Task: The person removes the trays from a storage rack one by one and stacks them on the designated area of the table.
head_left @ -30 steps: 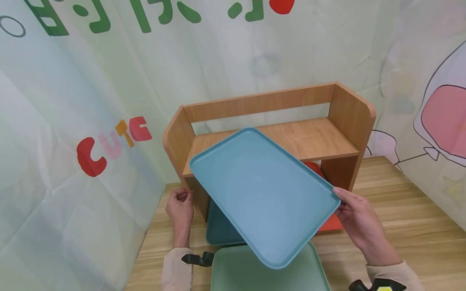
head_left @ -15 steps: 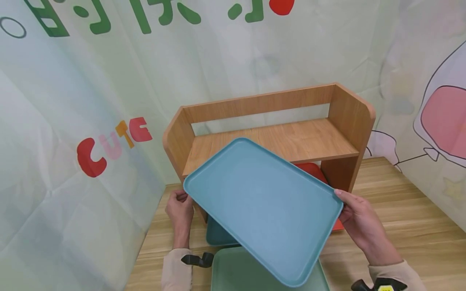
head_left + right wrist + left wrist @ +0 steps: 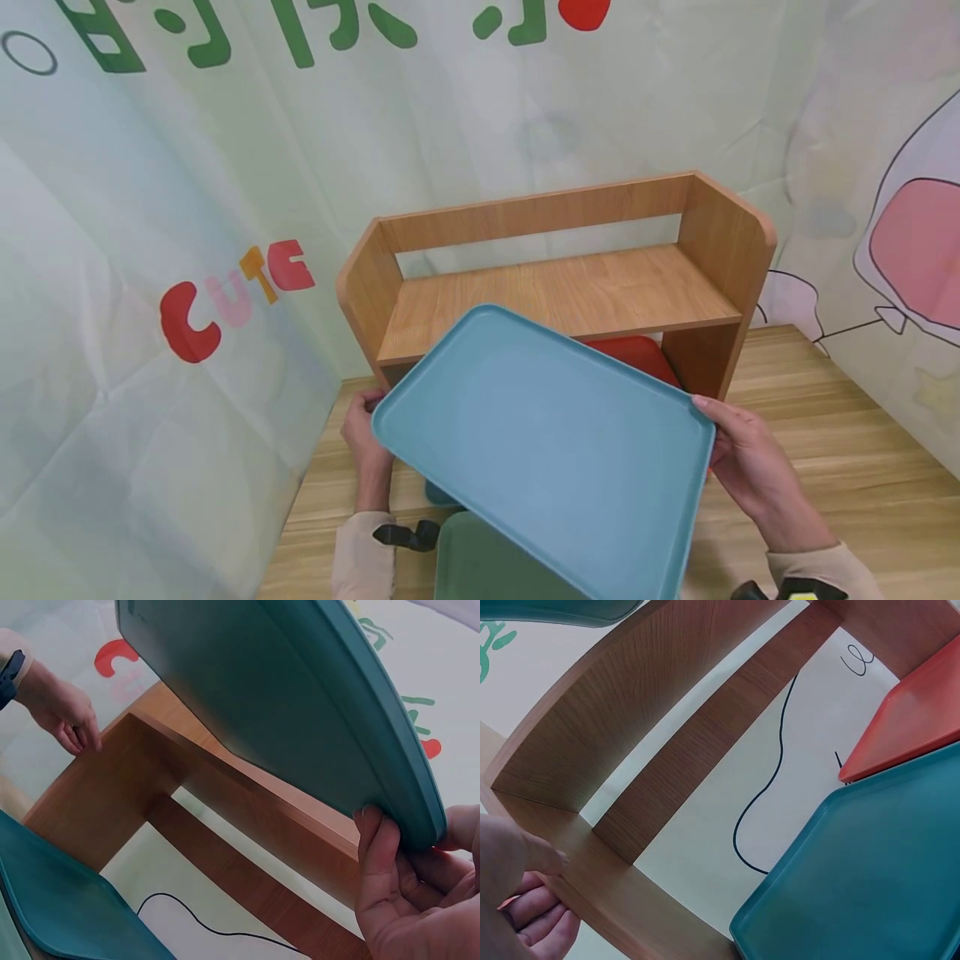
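Observation:
My right hand pinches one corner of a light blue rectangular tray. Thumb on top and fingers beneath, it holds the tray tilted in the air before a wooden desktop shelf. At the shelf's left side panel, my left hand grips the front edge; the left wrist view has the thumb on the panel's inner face and the fingers outside. Beneath the raised tray lies a green tray, partly covered. Under the shelf are a darker teal tray and a red tray, mostly hidden in the head view.
The shelf stands on a wood-grain table near its back edge. Printed cloth hangs behind and on both sides. Each wrist carries a black camera mount, such as the left one.
The light blue tray has come lower and swung flatter, its left corner dropping toward my left hand. It covers more of the teal and green trays. My left hand has stayed at the panel.

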A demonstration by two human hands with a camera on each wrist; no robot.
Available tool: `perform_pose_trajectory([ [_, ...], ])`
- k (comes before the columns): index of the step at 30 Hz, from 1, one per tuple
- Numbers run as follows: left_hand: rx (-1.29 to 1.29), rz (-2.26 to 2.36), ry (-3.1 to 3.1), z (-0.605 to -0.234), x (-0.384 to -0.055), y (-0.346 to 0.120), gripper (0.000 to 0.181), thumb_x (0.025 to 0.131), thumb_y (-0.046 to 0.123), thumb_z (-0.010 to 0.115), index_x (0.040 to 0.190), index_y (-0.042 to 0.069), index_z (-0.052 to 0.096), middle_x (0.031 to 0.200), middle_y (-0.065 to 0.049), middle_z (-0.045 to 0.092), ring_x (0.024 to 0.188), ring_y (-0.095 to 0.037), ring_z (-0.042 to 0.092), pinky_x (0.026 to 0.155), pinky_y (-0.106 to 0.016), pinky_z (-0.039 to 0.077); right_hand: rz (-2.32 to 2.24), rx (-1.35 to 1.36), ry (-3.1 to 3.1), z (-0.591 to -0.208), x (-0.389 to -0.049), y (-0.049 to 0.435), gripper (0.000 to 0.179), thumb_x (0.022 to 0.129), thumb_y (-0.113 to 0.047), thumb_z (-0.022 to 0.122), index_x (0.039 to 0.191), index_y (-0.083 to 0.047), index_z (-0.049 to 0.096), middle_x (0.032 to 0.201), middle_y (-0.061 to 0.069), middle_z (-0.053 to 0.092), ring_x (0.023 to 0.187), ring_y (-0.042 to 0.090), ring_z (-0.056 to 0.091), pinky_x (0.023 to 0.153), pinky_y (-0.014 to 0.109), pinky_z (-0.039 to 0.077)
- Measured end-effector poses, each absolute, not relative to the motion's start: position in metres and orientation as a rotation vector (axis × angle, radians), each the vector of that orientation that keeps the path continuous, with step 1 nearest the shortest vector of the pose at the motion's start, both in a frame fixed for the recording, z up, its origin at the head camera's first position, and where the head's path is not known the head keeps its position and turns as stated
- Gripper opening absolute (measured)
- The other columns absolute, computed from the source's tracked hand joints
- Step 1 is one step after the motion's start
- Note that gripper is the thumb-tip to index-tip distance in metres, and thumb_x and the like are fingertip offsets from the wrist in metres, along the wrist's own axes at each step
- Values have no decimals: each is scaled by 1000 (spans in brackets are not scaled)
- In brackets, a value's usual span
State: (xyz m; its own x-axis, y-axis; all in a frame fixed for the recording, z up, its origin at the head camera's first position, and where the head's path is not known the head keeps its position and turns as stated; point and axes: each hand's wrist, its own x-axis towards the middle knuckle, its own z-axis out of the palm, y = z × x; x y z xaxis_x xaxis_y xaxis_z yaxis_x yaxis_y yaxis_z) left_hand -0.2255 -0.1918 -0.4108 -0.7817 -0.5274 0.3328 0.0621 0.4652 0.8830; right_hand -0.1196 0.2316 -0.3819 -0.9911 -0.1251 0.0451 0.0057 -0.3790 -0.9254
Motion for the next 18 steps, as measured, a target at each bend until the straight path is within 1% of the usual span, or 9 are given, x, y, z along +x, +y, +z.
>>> perform_pose_trajectory([
  [3,405,-1354,-2129,-410,-226,-192,16,88,4,60,101,-5,60,99,-23,67,87,-28,64,69,-16,44,-2536,-162,1717,-385,-120,233,39,103,-20,40,86,-18,75,74,-6,72,73,6,66,73,25,50],
  [6,420,-1393,-2125,-412,-229,-193,23,86,13,66,101,-3,60,100,-20,67,86,-25,63,67,-12,44,-2521,-185,1731,-387,-120,236,40,103,-19,39,87,-18,75,74,-6,72,74,5,66,74,25,50],
  [9,420,-1390,-2125,-414,-232,-195,24,85,16,67,100,-2,60,98,-20,67,86,-26,64,66,-10,43,-2511,-213,1726,-389,-121,237,41,104,-18,37,86,-18,75,74,-7,72,73,5,66,74,25,50],
  [11,422,-1368,-2128,-416,-234,-196,23,84,15,68,98,-2,61,97,-20,68,87,-27,65,68,-13,45,-2489,-209,1738,-391,-120,239,42,104,-19,37,85,-19,74,72,-7,72,72,5,66,73,25,50],
  [16,452,-1357,-2139,-414,-234,-194,22,86,14,67,99,-2,60,97,-20,67,90,-28,64,76,-28,51,-2419,-174,1786,-393,-119,243,42,104,-22,37,82,-21,73,69,-8,70,70,5,65,74,27,49],
  [18,460,-1360,-2140,-413,-233,-193,22,86,14,67,100,-2,60,98,-20,67,90,-28,64,79,-32,52,-2397,-181,1797,-394,-118,245,43,104,-22,36,83,-22,74,71,-8,71,72,5,65,75,27,48],
])
